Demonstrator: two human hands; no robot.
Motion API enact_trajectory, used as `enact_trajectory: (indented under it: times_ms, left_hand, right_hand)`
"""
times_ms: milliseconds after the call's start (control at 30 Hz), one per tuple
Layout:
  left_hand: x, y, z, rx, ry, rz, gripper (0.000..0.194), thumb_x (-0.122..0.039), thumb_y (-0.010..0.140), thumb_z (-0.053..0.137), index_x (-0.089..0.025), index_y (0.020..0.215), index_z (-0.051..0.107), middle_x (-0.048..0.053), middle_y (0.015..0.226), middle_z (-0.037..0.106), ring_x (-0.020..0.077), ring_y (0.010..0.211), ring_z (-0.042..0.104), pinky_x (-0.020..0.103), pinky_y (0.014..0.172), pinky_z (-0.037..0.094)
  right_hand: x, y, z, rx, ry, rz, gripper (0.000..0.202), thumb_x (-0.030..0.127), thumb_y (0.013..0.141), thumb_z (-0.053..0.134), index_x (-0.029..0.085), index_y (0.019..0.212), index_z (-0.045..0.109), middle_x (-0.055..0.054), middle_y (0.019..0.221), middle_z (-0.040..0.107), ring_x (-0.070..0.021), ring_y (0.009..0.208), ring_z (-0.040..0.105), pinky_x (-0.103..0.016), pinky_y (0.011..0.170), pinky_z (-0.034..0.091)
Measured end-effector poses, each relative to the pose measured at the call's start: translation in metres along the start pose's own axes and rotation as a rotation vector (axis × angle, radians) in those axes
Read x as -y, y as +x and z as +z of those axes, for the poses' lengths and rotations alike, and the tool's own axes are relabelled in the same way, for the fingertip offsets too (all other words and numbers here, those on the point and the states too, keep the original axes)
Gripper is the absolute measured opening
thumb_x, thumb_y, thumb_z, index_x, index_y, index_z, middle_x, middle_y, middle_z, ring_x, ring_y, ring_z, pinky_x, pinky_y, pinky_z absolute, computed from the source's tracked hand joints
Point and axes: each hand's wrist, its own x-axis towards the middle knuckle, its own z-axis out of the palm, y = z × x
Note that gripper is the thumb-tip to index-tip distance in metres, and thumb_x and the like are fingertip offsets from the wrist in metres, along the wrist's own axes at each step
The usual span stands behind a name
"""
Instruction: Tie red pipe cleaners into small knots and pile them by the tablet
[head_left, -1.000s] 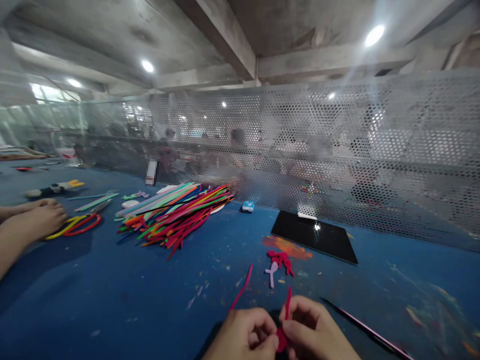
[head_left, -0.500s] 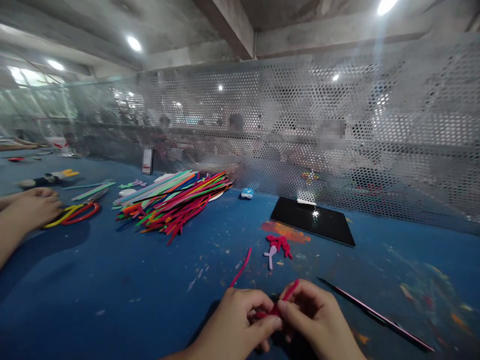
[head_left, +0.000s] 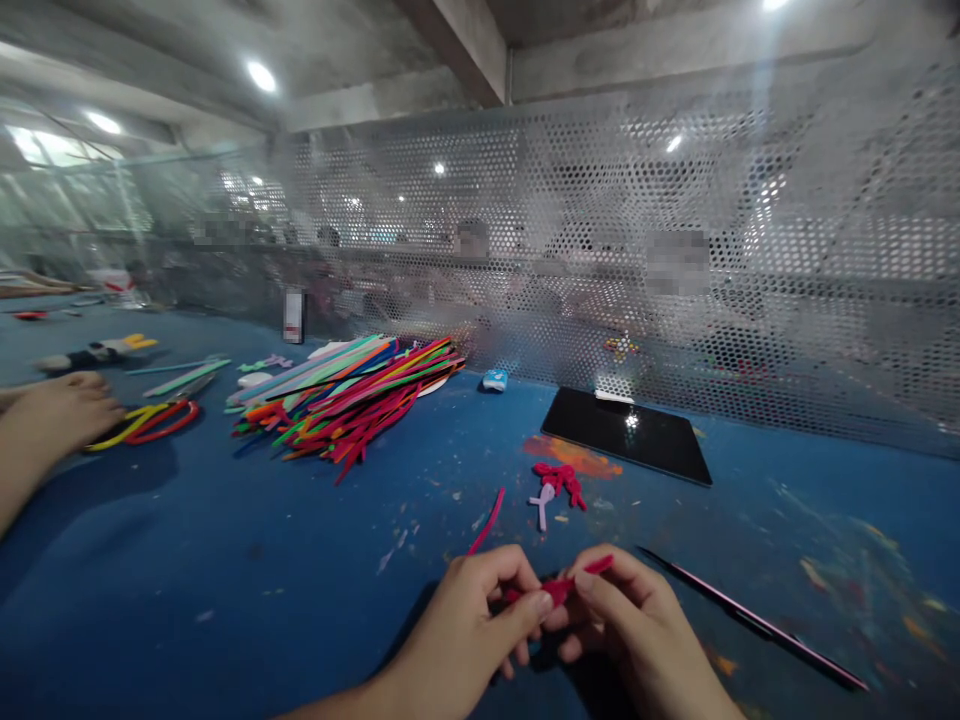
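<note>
A red pipe cleaner (head_left: 559, 588), bent and twisted, is pinched between my two hands low in the middle of the head view. My left hand (head_left: 484, 620) grips its left part between thumb and fingers. The thumb and forefinger of my right hand (head_left: 637, 610) close on its other part, and a short end sticks out to the upper right. Another straight red length (head_left: 489, 525) shows just beyond my left hand. Farther back lie twisted red pieces (head_left: 561, 480) and a small lilac piece (head_left: 543, 505).
A heap of coloured pipe cleaners (head_left: 360, 400) lies left of centre. Red- and yellow-handled scissors (head_left: 161, 420) are beside another person's hand (head_left: 67, 410). A black tablet (head_left: 626, 435), a pen (head_left: 750, 620) and a small blue packet (head_left: 495, 380) lie on the blue table, before a perforated screen (head_left: 600, 250).
Both hands have risen slightly in view. The red end at my right hand has tilted lower, pointing more to the right. Both hands still hold the pipe cleaner.
</note>
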Motion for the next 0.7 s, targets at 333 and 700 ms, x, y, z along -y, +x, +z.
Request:
enact_trajectory:
  times_ms: [333, 700]
  left_hand:
    - [0.003, 0.001, 0.002, -0.005, 0.011, -0.004, 0.016, -0.031, 0.075, 0.052, -0.017, 0.068, 0.049, -0.007, 0.051, 0.046, 0.0072, 0.045, 0.045, 0.016, 0.042, 0.037]
    - [-0.009, -0.002, -0.007, -0.079, 0.445, 0.235, 0.014, -0.024, 0.077, 0.056, -0.018, 0.066, 0.061, -0.002, 0.066, 0.059, 0.0094, 0.063, 0.051, 0.017, 0.059, 0.035]
  right_hand:
    - [-0.001, 0.002, -0.001, -0.004, 0.104, 0.059, 0.025, 0.034, 0.07, 0.069, 0.014, 0.072, 0.054, -0.005, 0.067, 0.067, -0.0149, 0.059, 0.064, -0.029, 0.06, 0.05]
    - [-0.004, 0.002, -0.001, 0.09, -0.015, -0.012, 0.019, 0.032, 0.07, 0.069, 0.013, 0.072, 0.063, -0.002, 0.069, 0.059, -0.0114, 0.06, 0.056, -0.024, 0.054, 0.049]
